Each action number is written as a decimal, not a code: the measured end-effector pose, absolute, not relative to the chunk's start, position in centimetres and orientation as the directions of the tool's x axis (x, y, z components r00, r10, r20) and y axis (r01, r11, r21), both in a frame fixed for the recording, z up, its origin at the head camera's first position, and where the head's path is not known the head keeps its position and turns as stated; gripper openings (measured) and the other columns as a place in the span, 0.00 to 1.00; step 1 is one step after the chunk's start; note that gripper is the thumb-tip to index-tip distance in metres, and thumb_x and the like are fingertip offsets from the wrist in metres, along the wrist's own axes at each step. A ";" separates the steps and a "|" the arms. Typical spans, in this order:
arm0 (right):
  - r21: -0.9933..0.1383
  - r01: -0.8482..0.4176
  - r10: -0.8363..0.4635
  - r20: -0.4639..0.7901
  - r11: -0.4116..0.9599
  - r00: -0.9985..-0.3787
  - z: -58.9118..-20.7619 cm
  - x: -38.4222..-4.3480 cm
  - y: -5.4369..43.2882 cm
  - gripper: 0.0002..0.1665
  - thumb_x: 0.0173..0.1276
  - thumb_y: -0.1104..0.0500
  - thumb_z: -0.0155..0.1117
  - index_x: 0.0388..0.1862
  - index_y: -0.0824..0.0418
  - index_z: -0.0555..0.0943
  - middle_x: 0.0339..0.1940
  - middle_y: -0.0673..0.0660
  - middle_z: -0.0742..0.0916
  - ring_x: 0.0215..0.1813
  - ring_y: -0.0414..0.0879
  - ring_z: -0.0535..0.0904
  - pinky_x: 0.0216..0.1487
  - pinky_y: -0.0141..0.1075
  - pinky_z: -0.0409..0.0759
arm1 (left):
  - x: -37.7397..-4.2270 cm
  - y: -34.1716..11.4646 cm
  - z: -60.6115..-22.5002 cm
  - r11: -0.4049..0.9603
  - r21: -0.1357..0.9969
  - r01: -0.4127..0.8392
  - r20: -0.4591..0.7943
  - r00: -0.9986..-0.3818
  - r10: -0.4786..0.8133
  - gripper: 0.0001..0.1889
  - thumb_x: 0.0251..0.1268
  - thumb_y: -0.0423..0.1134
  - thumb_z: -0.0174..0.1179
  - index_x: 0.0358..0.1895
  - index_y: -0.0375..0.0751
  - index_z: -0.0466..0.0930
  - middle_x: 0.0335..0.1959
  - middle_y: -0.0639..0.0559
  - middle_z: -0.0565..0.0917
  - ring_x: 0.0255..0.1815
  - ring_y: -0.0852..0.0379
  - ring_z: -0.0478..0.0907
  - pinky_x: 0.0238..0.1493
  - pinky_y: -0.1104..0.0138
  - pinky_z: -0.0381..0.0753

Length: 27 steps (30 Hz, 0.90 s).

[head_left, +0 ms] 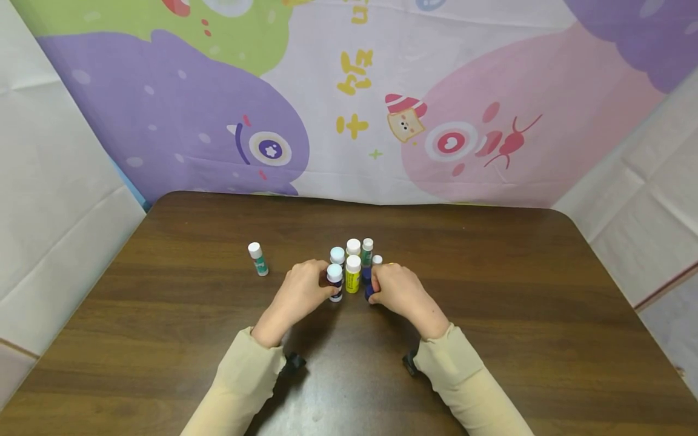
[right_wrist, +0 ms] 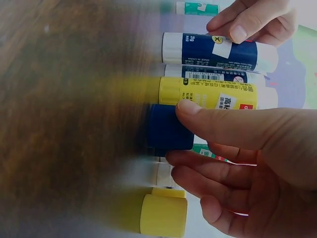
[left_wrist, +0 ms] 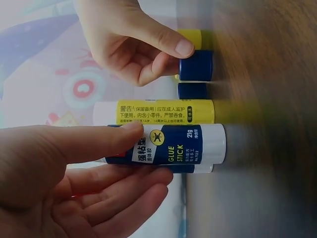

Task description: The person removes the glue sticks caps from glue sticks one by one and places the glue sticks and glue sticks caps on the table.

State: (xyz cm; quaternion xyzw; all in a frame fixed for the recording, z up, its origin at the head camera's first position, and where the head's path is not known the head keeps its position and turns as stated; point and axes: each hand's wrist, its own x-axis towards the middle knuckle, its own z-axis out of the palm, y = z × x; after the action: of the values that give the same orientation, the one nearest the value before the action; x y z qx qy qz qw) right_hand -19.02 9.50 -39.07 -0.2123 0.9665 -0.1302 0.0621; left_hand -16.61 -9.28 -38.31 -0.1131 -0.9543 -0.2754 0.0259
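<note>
A navy glue stick [left_wrist: 181, 144] with a white top stands upright, and my left hand [head_left: 303, 283] pinches it between thumb and fingers. On the right, my right hand [head_left: 400, 289] holds a short dark blue cylinder [right_wrist: 171, 126] with thumb and fingertips. A second blue piece [left_wrist: 192, 90] sits close behind that one. Between the hands stands a yellow glue stick [head_left: 353, 275] with a white cap. Another navy glue stick [head_left: 337, 255], another white-capped stick [head_left: 353, 246] and a green glue stick [head_left: 368, 251] stand at the back of the cluster.
A green-and-white glue stick [head_left: 259, 259] stands apart to the left on the brown wooden table [head_left: 163, 315]. Short yellow cylinders [right_wrist: 163, 215] are beside my right hand, mostly hidden in the head view. A patterned cloth [head_left: 349, 169] hangs behind the table.
</note>
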 end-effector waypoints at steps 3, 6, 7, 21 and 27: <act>-0.272 -0.396 -0.427 -0.062 0.877 -0.902 -39.0 -19.0 9.5 0.19 0.47 0.54 0.74 0.17 0.56 0.70 0.17 0.49 0.74 0.24 0.43 0.70 0.24 0.35 0.66 | -16.6 -9.3 -38.3 0.826 0.520 0.216 0.088 -0.976 0.200 0.12 0.46 0.37 0.69 0.34 0.37 0.80 0.27 0.49 0.78 0.26 0.57 0.72 0.29 0.65 0.72; -0.272 -0.393 -0.424 -0.062 0.878 -0.903 -38.9 -18.9 9.5 0.19 0.47 0.53 0.74 0.17 0.56 0.70 0.17 0.49 0.74 0.24 0.43 0.70 0.24 0.35 0.66 | -16.6 -9.4 -38.3 0.831 0.504 0.234 0.094 -0.972 0.217 0.10 0.47 0.34 0.68 0.33 0.36 0.79 0.27 0.49 0.78 0.26 0.56 0.72 0.29 0.64 0.72; -0.275 -0.392 -0.423 -0.062 0.878 -0.904 -38.8 -18.8 9.5 0.20 0.47 0.53 0.74 0.17 0.56 0.70 0.18 0.49 0.74 0.24 0.43 0.70 0.24 0.35 0.66 | -16.6 -9.5 -38.3 0.832 0.496 0.246 0.101 -0.969 0.226 0.08 0.48 0.33 0.67 0.32 0.36 0.79 0.26 0.48 0.78 0.27 0.55 0.72 0.29 0.63 0.73; -0.287 -0.475 -0.448 0.158 0.832 -0.880 -36.8 -17.9 9.9 0.15 0.52 0.55 0.71 0.21 0.56 0.71 0.19 0.48 0.74 0.24 0.42 0.68 0.26 0.33 0.67 | -15.7 -12.3 -37.4 0.775 0.552 0.308 0.269 -0.945 0.185 0.08 0.53 0.30 0.61 0.38 0.39 0.81 0.32 0.50 0.83 0.31 0.56 0.79 0.35 0.63 0.76; -0.268 -0.533 -0.455 0.304 0.803 -0.837 -35.7 -17.6 9.0 0.08 0.56 0.61 0.67 0.24 0.57 0.75 0.21 0.48 0.75 0.25 0.41 0.69 0.30 0.35 0.69 | -15.5 -15.7 -36.4 0.733 0.574 0.366 0.425 -0.898 0.115 0.06 0.54 0.30 0.60 0.36 0.39 0.81 0.30 0.51 0.82 0.30 0.57 0.79 0.33 0.62 0.76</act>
State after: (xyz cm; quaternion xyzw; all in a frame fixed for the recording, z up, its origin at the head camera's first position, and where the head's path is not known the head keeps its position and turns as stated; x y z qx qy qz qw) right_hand -17.55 9.00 -35.70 -0.2620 0.9426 -0.1735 -0.1128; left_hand -15.47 -15.69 -36.38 -0.1317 -0.9124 -0.3411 0.1838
